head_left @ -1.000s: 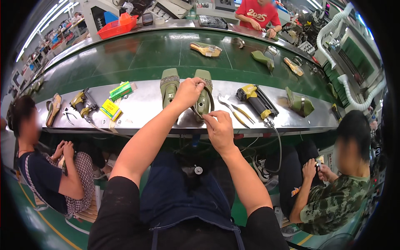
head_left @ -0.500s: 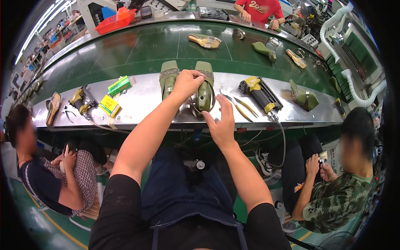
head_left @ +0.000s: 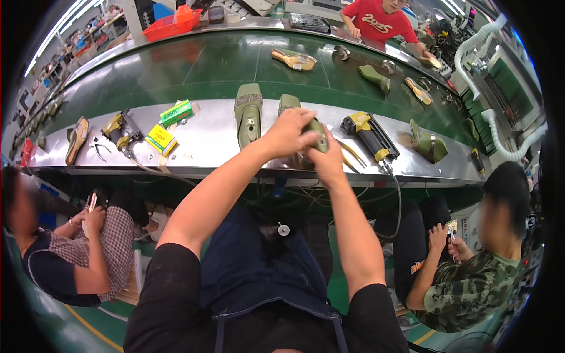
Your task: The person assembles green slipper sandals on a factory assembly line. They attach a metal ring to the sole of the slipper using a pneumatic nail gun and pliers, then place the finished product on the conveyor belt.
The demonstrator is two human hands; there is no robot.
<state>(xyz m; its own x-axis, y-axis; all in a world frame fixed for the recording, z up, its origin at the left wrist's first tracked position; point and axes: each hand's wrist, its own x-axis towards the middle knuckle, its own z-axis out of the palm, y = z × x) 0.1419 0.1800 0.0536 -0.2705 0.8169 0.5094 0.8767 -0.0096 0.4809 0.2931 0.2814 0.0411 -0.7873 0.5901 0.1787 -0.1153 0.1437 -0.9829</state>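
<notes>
Head view: both hands met above the near edge of the steel surface [head_left: 206, 139], closed on a small green piece [head_left: 319, 134] with a dark hole in it. The left hand [head_left: 288, 132] came over the top, its thumb and fingers grasping the piece from either side, perhaps to leave its upper face free. The right hand [head_left: 328, 162] supported it from below and the right, fingers seemingly curled around it, though blur softened their outline; a grip from two sides would keep so rounded a shape from twisting. Whether the piece joined the right green form [head_left: 288, 102] could not be told, since the left hand hid most of that form. Beside it, the left green form [head_left: 249, 120] lay untouched, its glitter-banded toe pointing away, probably for a matching orientation.

Just right of the hands lay yellow-handled pliers [head_left: 354, 155], handles toward the person, likely for an easy pick-up. Next came a black-and-yellow air tool [head_left: 372, 138], its hose [head_left: 398, 203] dropping over the near edge, which presumably kept the line out of the way. To the left, a yellow box [head_left: 160, 140] and a green box [head_left: 176, 113] sat close together, apparently within reach. Beyond the surface, the green belt [head_left: 200, 82] carried a tan-soled shoe [head_left: 297, 60], well apart from the hands.
</notes>
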